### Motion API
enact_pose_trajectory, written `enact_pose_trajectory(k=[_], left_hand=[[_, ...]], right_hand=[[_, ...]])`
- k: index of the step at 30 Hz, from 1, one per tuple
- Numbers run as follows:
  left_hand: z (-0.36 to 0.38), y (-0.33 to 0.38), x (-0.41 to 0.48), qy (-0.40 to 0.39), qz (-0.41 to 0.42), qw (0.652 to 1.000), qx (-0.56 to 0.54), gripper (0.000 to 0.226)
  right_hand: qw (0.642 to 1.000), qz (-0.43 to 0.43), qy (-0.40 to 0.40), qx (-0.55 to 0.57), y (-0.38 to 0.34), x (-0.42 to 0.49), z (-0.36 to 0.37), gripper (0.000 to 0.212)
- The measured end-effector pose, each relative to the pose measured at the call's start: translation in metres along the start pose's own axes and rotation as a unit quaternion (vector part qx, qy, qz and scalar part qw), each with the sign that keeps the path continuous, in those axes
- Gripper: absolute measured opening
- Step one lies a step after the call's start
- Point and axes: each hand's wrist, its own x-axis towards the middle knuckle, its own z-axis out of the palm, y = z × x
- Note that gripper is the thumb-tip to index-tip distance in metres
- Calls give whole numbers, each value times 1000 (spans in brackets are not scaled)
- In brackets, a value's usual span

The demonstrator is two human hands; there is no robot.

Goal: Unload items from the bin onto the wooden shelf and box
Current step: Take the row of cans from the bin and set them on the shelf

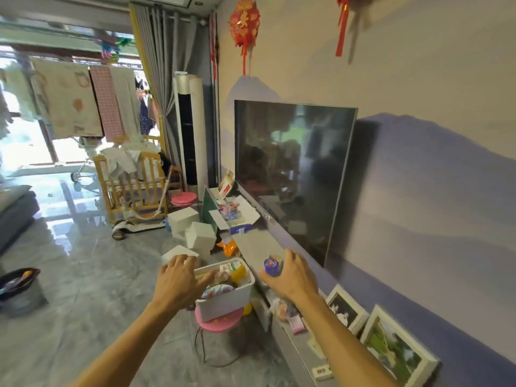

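A low grey shelf point(255, 247) runs along the wall under the TV point(293, 169). The bin point(229, 301), with several items in it, stands on a pink stool point(220, 322) just beside the shelf. The right hand point(291, 276) grips a blue-lidded jar point(270, 266) at the shelf, thumb and fingers curled round it; whether its base touches down cannot be told. The left hand point(176, 277) hovers over the bin, fingers relaxed, holding nothing. Seat the jar upright, back from the edge, then release.

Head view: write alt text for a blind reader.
A person's right hand holds a blue-lidded jar over the shelf below a wall television. The left hand hovers open above a white bin of items on a pink stool.
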Motion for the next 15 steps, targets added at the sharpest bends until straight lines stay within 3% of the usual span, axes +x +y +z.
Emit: enact_pose_trajectory(k=[7,15], left_hand=[[31,-79,82,-24,-41,999,21,91],[110,-94,176,-72,-66,995,4,94]], right_hand=[[998,-27,-50,-1,-63,93,70,115],[994,-47,-102,-11,-63,221,136,113]])
